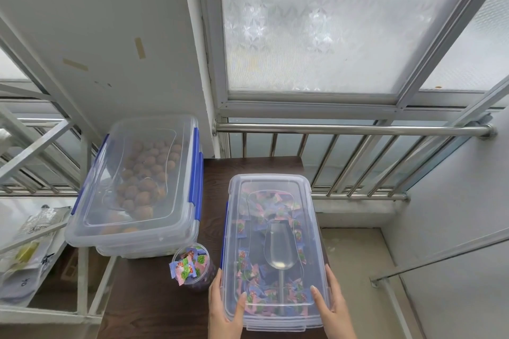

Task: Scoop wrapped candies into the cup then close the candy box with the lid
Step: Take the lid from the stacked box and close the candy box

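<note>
The clear candy box [272, 323] stands on the dark table with its clear lid [271, 190] lying on top. Through the lid I see wrapped candies [249, 270] and a clear scoop [279, 249] inside. My left hand [223, 308] presses the lid's near left edge, thumb on top. My right hand [330, 304] grips the near right edge the same way. A clear cup [192, 264] heaped with wrapped candies stands just left of the box, beside my left hand.
A second lidded clear box [137, 179] with blue clips holds round brown items at the left, on the table [154, 300]. A metal rack with bags [33, 242] is further left. A steel railing [352, 129] and frosted window are behind.
</note>
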Motion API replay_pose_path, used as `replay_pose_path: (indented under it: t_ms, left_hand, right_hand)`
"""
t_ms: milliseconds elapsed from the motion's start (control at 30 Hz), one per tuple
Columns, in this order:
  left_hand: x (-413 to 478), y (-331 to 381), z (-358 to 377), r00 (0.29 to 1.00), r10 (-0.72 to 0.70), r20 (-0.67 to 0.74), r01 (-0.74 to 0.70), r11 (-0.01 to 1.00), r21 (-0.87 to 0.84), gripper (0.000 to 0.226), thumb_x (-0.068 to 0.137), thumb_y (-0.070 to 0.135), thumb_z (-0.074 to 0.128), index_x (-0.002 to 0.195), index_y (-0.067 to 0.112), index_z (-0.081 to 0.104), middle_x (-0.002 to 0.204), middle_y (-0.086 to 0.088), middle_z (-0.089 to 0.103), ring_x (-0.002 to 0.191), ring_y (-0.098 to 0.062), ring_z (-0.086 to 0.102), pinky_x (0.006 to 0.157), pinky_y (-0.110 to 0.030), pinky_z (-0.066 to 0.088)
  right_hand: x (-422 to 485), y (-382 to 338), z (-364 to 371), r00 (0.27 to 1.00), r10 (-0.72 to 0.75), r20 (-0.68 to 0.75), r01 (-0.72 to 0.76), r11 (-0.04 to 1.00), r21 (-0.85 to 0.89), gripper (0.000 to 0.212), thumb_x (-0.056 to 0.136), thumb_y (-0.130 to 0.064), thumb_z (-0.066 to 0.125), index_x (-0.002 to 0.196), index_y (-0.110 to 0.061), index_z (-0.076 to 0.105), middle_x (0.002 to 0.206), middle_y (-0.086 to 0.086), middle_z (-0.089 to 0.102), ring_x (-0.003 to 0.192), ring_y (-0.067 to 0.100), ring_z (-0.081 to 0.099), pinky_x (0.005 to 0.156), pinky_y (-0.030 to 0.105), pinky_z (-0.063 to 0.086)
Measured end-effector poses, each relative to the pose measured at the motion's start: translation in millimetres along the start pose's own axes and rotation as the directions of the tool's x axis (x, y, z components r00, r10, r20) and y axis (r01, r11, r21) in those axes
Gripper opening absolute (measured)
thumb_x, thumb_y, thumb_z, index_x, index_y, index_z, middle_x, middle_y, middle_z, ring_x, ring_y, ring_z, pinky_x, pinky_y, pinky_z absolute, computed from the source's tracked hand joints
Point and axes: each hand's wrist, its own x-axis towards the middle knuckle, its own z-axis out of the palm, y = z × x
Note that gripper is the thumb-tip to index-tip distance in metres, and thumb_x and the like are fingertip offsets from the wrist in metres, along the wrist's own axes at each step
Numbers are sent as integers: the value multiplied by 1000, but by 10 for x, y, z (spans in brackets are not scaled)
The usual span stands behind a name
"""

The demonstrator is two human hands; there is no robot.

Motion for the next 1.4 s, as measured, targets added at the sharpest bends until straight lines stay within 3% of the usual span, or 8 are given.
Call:
replay_pose_path:
  t_ms: [200,367,567,733,833,967,1200,1400]
  left_hand:
    - [-29,52,10,999,35,-36,-36,998,-43,69,68,34,75,125,49,39,126,24,48,119,-7,49,102,-24,38]
    - [18,20,-17,1000,-24,20,26,998,-65,90,58,47,71,138,15,43,132,1,50,124,-24,49,103,-34,41]
    - [123,65,-93,992,-128,5,128,991,-32,69,63,28,81,125,29,51,134,-8,54,122,-27,49,102,-37,40]
    - [301,117,-117,909,-410,77,417,895,-156,90,67,41,83,142,11,42,150,-8,41,139,-25,35,117,-41,26]
    - [399,184,-140,839,-486,244,541,794,-279,94,37,44,94,117,5,63,110,-11,72,102,-24,66,95,-36,50]
    - [443,194,-125,788,-492,369,615,641,-459,58,57,8,83,111,-6,64,84,-22,76,80,-35,73,74,-39,57]
    - [357,101,-60,870,-486,85,470,763,-444,60,54,11,91,109,4,68,102,-17,74,96,-29,68,95,-39,49]
    - [223,226,57,904,-401,-148,339,884,-322,61,63,17,89,117,6,66,100,-15,72,84,-21,64,92,-31,47]
  right_hand:
    - [23,48,13,998,15,-63,-15,1000,-6,49,88,-9,63,128,-27,40,130,8,42,113,8,50,112,41,34]
    - [53,63,-46,999,31,-25,-31,1000,-2,55,85,-9,67,133,-24,44,131,10,43,121,20,49,114,45,32]
    - [147,-37,-168,996,88,28,-88,996,12,63,76,-1,76,128,-22,45,133,15,38,116,24,50,107,34,34]
    - [361,-185,-195,972,231,47,-233,972,34,105,66,-36,85,150,-20,22,156,3,20,143,24,24,113,42,27]
    - [452,-196,-175,942,319,104,-332,933,141,122,50,-52,88,148,-11,29,150,8,39,135,22,41,106,38,37]
    - [464,-137,-177,929,337,156,-364,908,209,103,27,-58,91,114,-7,67,102,8,76,94,20,72,78,31,53]
    - [345,-250,-119,956,266,-123,-224,934,279,74,47,-25,93,110,-4,60,90,9,76,80,21,74,69,30,58]
    - [276,-236,-45,959,211,-189,-160,955,250,94,38,-45,93,119,-9,61,103,6,74,93,18,72,92,44,55]
